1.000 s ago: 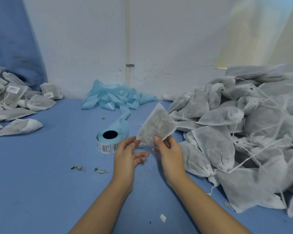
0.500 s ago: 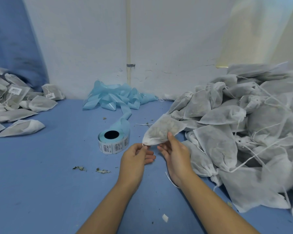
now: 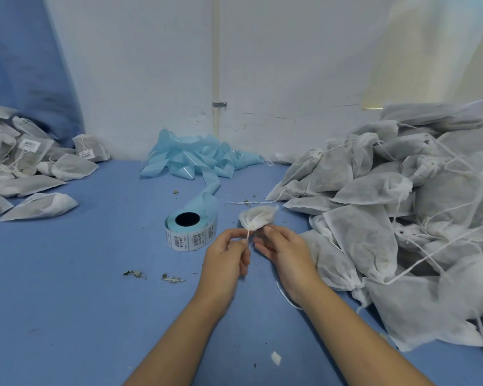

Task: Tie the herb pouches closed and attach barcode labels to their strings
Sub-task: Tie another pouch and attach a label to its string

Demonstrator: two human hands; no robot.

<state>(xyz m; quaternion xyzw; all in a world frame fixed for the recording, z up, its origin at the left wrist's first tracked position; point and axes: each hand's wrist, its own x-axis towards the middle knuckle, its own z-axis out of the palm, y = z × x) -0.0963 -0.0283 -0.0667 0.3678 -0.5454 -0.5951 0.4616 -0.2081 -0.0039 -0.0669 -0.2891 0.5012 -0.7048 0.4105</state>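
A small white herb pouch [image 3: 258, 217] hangs in the air just above my two hands, its gathered mouth pointing down at them. My left hand [image 3: 227, 256] pinches the pouch's white string [image 3: 248, 238] below the mouth. My right hand [image 3: 285, 250] holds the pouch's neck from the right, and a loose string end trails under its wrist. A roll of barcode labels [image 3: 190, 232] on blue backing stands on the blue table [image 3: 67, 288] just left of my hands.
A large heap of white pouches with loose strings [image 3: 402, 207] fills the right side. Pouches with barcode labels [image 3: 31, 160] lie at the far left. Crumpled blue backing tape [image 3: 198, 158] sits against the white wall. Herb crumbs [image 3: 154, 276] and a paper scrap [image 3: 275, 358] lie on the table.
The pouch was held upright and flat between both hands. It tipped over away from me, its mouth is now drawn tight, and my left hand has taken the string.
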